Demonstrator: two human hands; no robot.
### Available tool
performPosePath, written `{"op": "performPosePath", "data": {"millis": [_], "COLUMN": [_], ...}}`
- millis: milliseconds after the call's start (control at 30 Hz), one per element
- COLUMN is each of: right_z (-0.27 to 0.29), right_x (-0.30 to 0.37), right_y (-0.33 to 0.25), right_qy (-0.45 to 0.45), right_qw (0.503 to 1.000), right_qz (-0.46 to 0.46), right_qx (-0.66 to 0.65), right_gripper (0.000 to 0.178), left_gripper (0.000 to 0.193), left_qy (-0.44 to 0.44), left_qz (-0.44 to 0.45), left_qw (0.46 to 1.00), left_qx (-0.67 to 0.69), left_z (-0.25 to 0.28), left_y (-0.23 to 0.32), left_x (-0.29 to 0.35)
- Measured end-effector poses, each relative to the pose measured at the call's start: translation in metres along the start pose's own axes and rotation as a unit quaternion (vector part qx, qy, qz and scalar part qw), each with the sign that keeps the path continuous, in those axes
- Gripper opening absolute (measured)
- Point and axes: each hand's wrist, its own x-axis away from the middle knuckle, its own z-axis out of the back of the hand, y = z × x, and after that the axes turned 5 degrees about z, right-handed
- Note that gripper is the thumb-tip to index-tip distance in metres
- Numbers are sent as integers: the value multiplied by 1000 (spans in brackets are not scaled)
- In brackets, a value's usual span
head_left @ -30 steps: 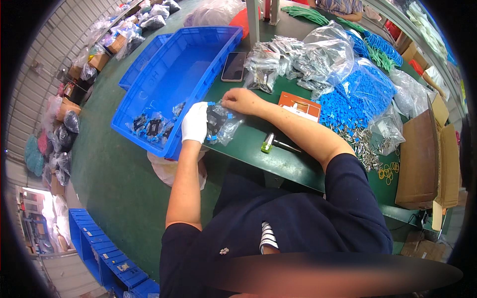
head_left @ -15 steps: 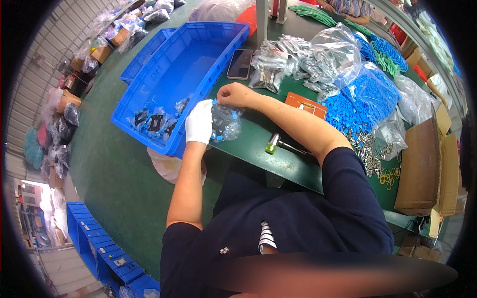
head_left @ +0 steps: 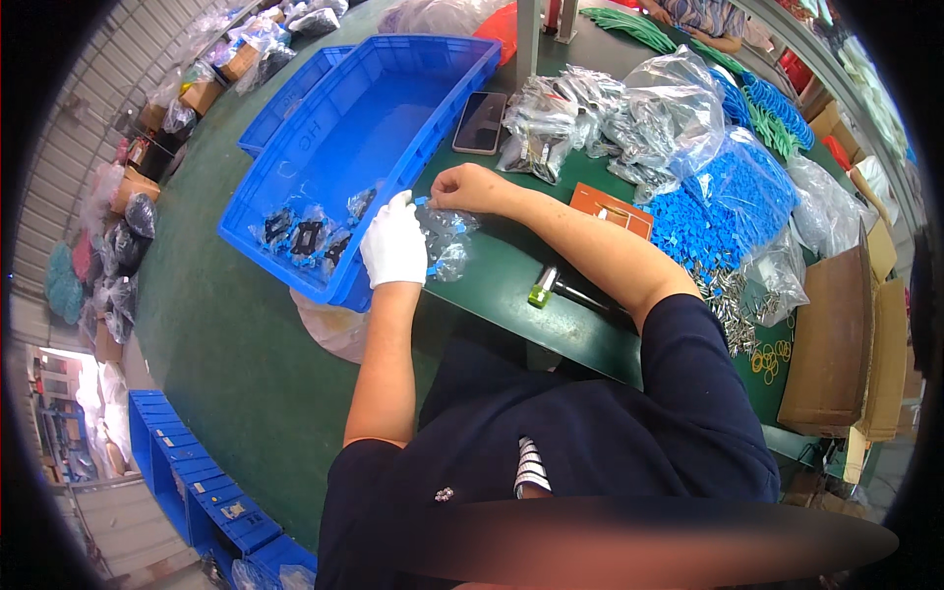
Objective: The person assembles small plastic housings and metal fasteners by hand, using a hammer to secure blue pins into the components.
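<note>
Over the table edge by the blue crate (head_left: 324,147), my left hand (head_left: 395,246), in a white glove, closes on the left side of a clear plastic bag (head_left: 447,241). Small blue pieces show in the bag. Bare and curled, my right hand (head_left: 467,189) pinches at the bag's top edge, right beside the glove. A bit of blue shows between the two hands; exactly what the fingertips grip is too small to tell. In the crate's near end lie several clear bags with black parts (head_left: 308,236) and blue pieces.
A phone (head_left: 480,123), an orange-brown card (head_left: 612,211) and a green-ended tool (head_left: 541,290) lie on the green table (head_left: 511,320). To the right are bagged metal parts (head_left: 541,128), a heap of blue pieces (head_left: 718,211), yellow rubber bands (head_left: 770,362) and a cardboard box (head_left: 831,334).
The gloved left hand has turned and its wrist has shifted right, across the bag's left side. My right hand stays at the bag's top edge.
</note>
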Motion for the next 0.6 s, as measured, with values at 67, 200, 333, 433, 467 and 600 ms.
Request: {"op": "performPosePath", "data": {"millis": [67, 200, 333, 433, 467, 600], "right_z": [0, 3, 0, -5, -5, 4], "right_x": [-1, 2, 2, -13, -15, -12], "right_y": [-4, -8, -18, 7, 8, -2], "right_qy": [-11, -36, 1, -9, -8, -93], "right_qw": [1000, 999, 998, 990, 990, 992], "right_qz": [-8, -11, -2, 133, 132, 83], "right_qx": [-4, 12, 56, 56, 56, 37], "right_gripper": [24, 27, 32, 35, 35, 33], "left_gripper": [31, 32, 32, 32, 32, 29], "left_qy": [41, 44, 13, 2, 0, 51], "left_qz": [-14, 2, 23, 13, 18, 2], "left_qw": [998, 999, 999, 998, 997, 993], "left_qx": [-41, -27, 26, 57, 77, 107], "left_z": [-2, 1, -7, -10, -10, -12], "left_y": [-3, -3, -11, -5, -4, -4], "left_x": [3, 6, 0, 0, 1, 6]}}
